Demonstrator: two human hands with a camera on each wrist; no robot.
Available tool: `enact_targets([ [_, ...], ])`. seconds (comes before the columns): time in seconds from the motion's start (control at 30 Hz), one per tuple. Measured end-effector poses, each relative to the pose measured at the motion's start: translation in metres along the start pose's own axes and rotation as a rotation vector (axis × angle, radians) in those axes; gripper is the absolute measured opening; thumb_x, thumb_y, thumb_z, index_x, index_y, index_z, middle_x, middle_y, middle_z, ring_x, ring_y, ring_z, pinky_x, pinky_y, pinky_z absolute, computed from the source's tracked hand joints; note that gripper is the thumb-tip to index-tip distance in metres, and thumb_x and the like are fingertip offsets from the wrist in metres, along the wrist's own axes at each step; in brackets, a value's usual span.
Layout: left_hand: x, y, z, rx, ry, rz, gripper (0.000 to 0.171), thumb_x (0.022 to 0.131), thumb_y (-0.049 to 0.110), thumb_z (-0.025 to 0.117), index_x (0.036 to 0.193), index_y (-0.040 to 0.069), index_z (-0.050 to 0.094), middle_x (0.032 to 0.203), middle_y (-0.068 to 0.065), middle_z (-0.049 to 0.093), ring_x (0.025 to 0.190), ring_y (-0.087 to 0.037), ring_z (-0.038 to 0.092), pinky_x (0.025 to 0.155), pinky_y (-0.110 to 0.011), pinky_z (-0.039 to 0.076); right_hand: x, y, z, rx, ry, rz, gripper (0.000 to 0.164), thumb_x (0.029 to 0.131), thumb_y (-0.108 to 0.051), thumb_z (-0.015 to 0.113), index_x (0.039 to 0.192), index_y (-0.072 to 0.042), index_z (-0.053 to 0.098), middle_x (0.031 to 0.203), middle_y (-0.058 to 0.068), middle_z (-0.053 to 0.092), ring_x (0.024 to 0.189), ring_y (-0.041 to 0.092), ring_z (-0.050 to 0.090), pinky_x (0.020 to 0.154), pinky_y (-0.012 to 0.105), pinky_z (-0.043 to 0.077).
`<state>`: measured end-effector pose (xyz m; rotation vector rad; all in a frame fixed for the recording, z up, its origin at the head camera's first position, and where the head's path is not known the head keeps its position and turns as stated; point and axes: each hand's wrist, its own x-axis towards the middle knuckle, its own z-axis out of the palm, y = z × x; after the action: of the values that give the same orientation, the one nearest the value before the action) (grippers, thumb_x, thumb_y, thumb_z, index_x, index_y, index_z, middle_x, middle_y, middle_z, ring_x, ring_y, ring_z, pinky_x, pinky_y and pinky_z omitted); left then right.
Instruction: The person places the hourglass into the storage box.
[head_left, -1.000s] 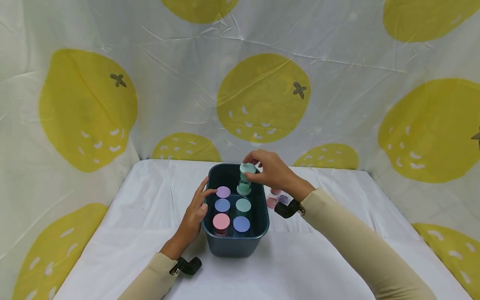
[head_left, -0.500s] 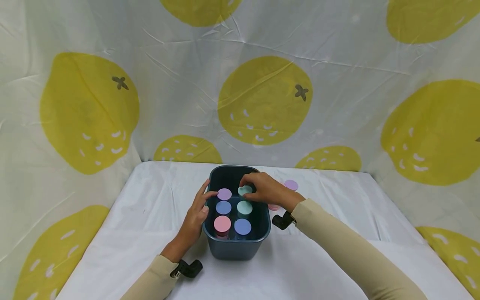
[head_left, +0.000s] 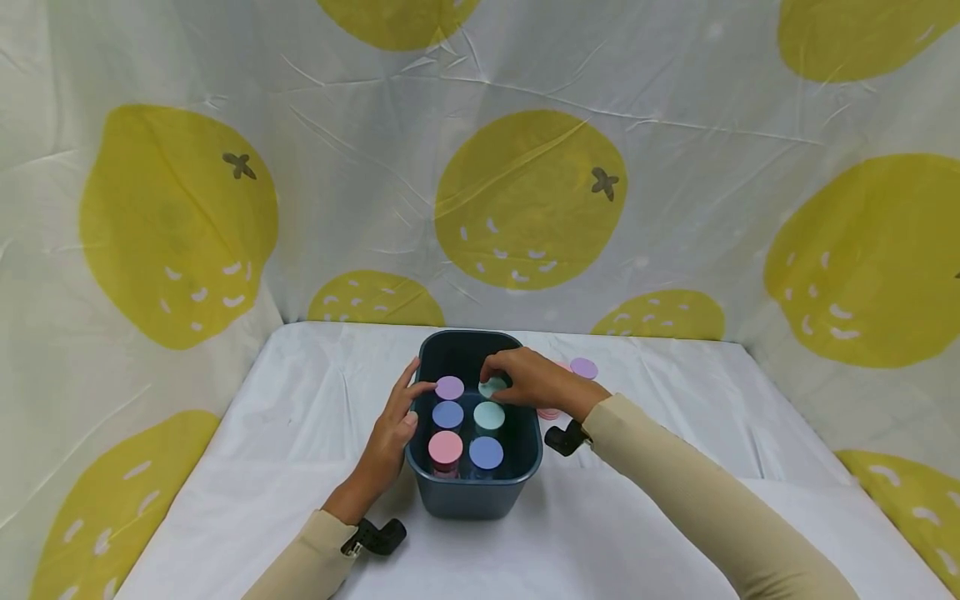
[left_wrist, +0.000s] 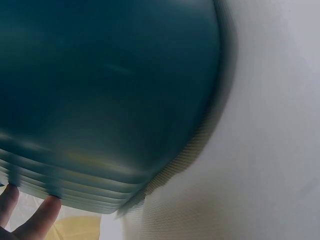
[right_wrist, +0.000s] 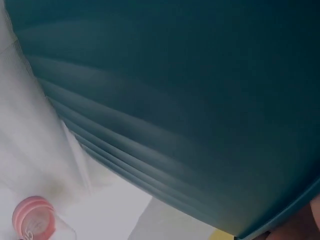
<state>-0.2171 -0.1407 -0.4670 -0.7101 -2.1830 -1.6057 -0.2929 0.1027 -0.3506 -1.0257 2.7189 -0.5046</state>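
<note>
A dark blue plastic bin [head_left: 472, 500] stands on the white cloth, holding several small clear jars with coloured lids. My right hand [head_left: 525, 379] reaches over its right rim, thumb and fingers pinching the mint lid [head_left: 489, 387] of a jar at the back right of the row. Another mint-lidded jar [head_left: 489, 416] and a blue-lidded jar [head_left: 486, 452] sit in front of it. In the left column are a purple [head_left: 449, 388], a blue [head_left: 447, 415] and a pink lid [head_left: 446, 447]. My left hand [head_left: 386, 433] rests along the left rim, fingertips [left_wrist: 47, 207] against the outer wall.
Right of the bin, partly behind my right hand, a purple-lidded jar [head_left: 584, 368] and a pink-lidded jar [right_wrist: 34, 217] are on the cloth [head_left: 660, 417]. A lemon-print sheet [head_left: 360, 208] hangs behind and at both sides.
My right hand has lowered the mint-lidded jar from above the bin down into it, at the back right of the row. My left hand has stayed on the left rim.
</note>
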Motion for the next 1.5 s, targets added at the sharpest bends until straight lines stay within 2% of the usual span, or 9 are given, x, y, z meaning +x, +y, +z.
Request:
enact_targets([
  [0.2,0.000,0.001,0.001,0.005,-0.003,0.000,0.045,0.101,0.029,0.033,0.142,0.021,0.047,0.169,-0.004,0.013,0.154,-0.039,0.014,0.109,-0.081,0.013,-0.002,-0.001,-0.004,-0.004,-0.033,0.011,0.023,0.089,-0.016,0.074,0.112,-0.014,0.070,0.115,0.004,0.069,0.102,0.020,0.061,0.098,0.037,0.055],
  [0.33,0.000,0.001,0.002,0.005,-0.005,0.002,0.045,0.101,0.029,0.033,0.142,0.021,0.047,0.169,-0.003,0.013,0.154,-0.039,0.014,0.109,-0.081,0.013,-0.004,0.000,-0.007,0.007,-0.017,-0.007,0.023,0.090,-0.015,0.073,0.112,-0.013,0.070,0.115,0.004,0.069,0.104,0.021,0.062,0.097,0.038,0.056],
  [0.5,0.001,0.000,0.002,-0.004,-0.006,0.007,0.045,0.101,0.029,0.033,0.142,0.021,0.047,0.169,-0.004,0.013,0.154,-0.039,0.014,0.109,-0.081,0.012,-0.014,0.007,-0.017,0.030,0.059,-0.071,0.023,0.091,-0.012,0.070,0.113,-0.009,0.069,0.114,0.006,0.070,0.106,0.024,0.064,0.097,0.041,0.056],
  [0.83,0.003,0.000,0.003,-0.011,-0.009,0.011,0.045,0.101,0.031,0.033,0.142,0.020,0.047,0.169,-0.004,0.013,0.154,-0.039,0.014,0.108,-0.082,0.012,-0.042,0.039,-0.033,0.065,0.253,-0.060,0.020,0.091,-0.011,0.069,0.111,-0.007,0.070,0.110,0.008,0.073,0.105,0.029,0.068,0.096,0.048,0.055],
  [1.0,0.003,0.001,0.004,-0.012,-0.004,0.007,0.045,0.101,0.032,0.033,0.142,0.020,0.048,0.169,-0.003,0.013,0.154,-0.039,0.015,0.108,-0.082,0.013,-0.054,0.057,-0.038,0.054,0.304,-0.006,0.018,0.090,-0.010,0.070,0.108,-0.008,0.070,0.108,0.010,0.073,0.103,0.029,0.069,0.095,0.048,0.056],
  [1.17,0.002,0.001,0.005,-0.009,-0.001,0.007,0.045,0.101,0.032,0.032,0.142,0.020,0.048,0.168,-0.003,0.014,0.154,-0.039,0.016,0.108,-0.082,0.014,-0.065,0.077,-0.039,0.054,0.305,0.086,0.023,0.089,-0.009,0.070,0.112,-0.006,0.069,0.113,0.013,0.071,0.109,0.033,0.066,0.098,0.051,0.053],
  [1.5,-0.001,0.001,0.001,-0.020,0.008,-0.023,0.046,0.100,0.031,0.032,0.142,0.019,0.048,0.169,-0.001,0.013,0.154,-0.038,0.014,0.108,-0.082,0.013,-0.071,0.102,-0.031,0.051,0.139,0.288,0.044,0.090,-0.019,0.072,0.131,-0.010,0.061,0.137,0.021,0.059,0.128,0.043,0.052,0.103,0.059,0.047],
])
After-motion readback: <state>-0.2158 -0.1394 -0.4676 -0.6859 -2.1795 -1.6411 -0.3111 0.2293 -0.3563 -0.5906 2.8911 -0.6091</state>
